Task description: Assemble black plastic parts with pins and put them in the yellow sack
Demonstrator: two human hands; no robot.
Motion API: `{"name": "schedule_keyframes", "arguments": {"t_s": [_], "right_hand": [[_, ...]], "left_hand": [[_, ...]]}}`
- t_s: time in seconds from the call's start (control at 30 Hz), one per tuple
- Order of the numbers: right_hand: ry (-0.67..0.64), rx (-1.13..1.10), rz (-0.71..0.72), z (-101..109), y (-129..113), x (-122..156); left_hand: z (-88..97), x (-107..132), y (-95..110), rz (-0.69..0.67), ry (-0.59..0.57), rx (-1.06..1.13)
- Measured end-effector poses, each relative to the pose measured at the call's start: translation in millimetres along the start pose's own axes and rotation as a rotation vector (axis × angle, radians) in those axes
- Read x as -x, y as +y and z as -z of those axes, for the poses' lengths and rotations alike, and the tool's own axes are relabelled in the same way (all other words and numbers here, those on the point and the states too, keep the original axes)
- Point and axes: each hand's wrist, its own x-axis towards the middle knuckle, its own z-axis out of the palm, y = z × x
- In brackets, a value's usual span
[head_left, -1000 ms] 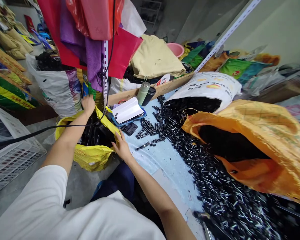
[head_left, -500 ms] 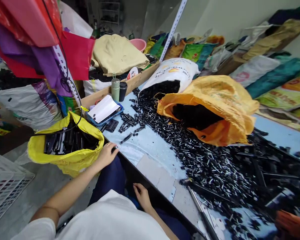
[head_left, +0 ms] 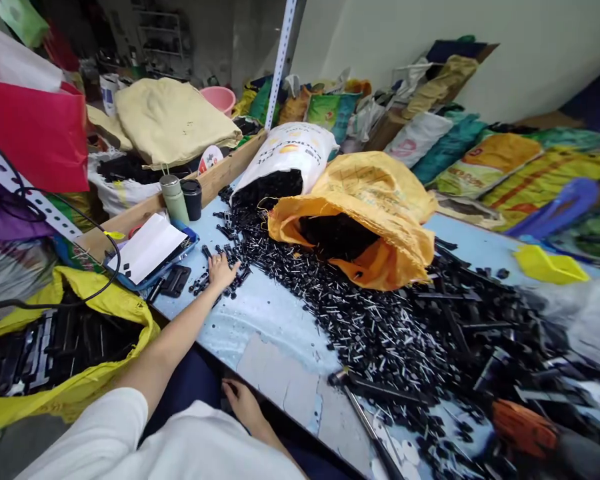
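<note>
My left hand (head_left: pixel 222 270) lies over a small pile of black plastic parts (head_left: pixel 243 272) on the blue tabletop, touching some of them. Its fingers are spread and the palm faces down. Down by the table's front edge, above my lap, rests my right hand (head_left: pixel 243 403), fingers loosely apart with nothing visible in them. A larger heap of small black parts with metal pins (head_left: pixel 380 327) spreads across the table to the right. Close to my left forearm sits a flat black piece (head_left: pixel 175 281). A hammer-like long-handled tool (head_left: pixel 365 420) lies at the near edge.
An orange sack (head_left: pixel 375 180) and a white sack (head_left: pixel 295 150) lie mouth-open on the heap. At left stand a green bottle (head_left: pixel 175 200), a black cup (head_left: pixel 192 199) and a blue tray (head_left: pixel 190 241) with paper. A yellow sack (head_left: pixel 147 327) of black parts is beside my left arm.
My left hand has moved from the table's front edge by the yellow sack forward onto the black parts. The view has turned to the right. My right hand stays near my lap.
</note>
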Motion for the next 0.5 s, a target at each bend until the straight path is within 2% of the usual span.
{"name": "schedule_keyframes", "arguments": {"t_s": [0.07,0.13,0.23,0.33,0.4,0.5], "right_hand": [[0.009,0.015,-0.004,0.5,-0.8,2.6],[0.07,0.032,0.026,-3.0,-3.3,6.7],[0.225,0.055,0.102,-7.9,-9.6,19.9],[0.293,0.095,0.169,-8.3,-14.8,42.2],[0.28,0.143,0.197,-7.2,-17.0,57.9],[0.26,0.191,0.192,-6.4,-23.6,73.6]], "left_hand": [[-10.3,22.3,22.4,-0.054,-0.035,0.016],[-13.0,39.0,42.0,-0.099,-0.094,0.047],[-0.9,58.5,48.3,-0.165,-0.147,0.104],[19.6,83.0,18.4,-0.244,-0.084,0.089],[29.0,102.7,-10.9,-0.212,-0.019,0.064],[31.7,128.4,-37.6,-0.168,-0.069,0.102]]}}
